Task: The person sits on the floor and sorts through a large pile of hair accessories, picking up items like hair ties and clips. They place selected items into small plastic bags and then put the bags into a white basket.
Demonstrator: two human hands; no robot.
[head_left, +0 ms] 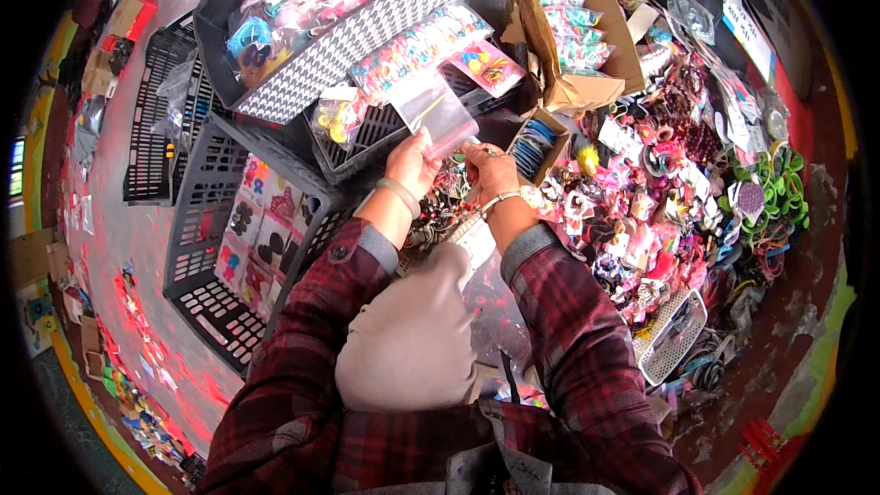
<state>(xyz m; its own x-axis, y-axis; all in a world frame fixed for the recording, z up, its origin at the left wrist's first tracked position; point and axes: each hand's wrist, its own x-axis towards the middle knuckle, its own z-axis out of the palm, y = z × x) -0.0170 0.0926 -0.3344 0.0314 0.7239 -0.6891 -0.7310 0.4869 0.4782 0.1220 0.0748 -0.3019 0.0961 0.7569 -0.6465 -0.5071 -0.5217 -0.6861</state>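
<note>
A small clear plastic bag (433,110) is stretched out in front of me, over the edge of a black crate (353,158). My left hand (412,165) pinches its near left edge. At the bag's near right corner, the fingers of my right hand (492,171) are closed, the thumb and index finger meeting on the plastic. A thin yellowish strip shows through the bag; whether it lies inside or behind cannot be made out. Just beyond sit a pink card pack with colourful pieces (488,67) and a long clear pack of hair accessories (422,50).
A houndstooth-sided bin (367,32) of bagged items stands at the far left. Below it, a black crate (197,220) holds carded accessories. An open cardboard box (628,55) and a smaller box of blue bands (557,128) stand right, beside a heap of hair ties (642,211) and a white basket (649,357).
</note>
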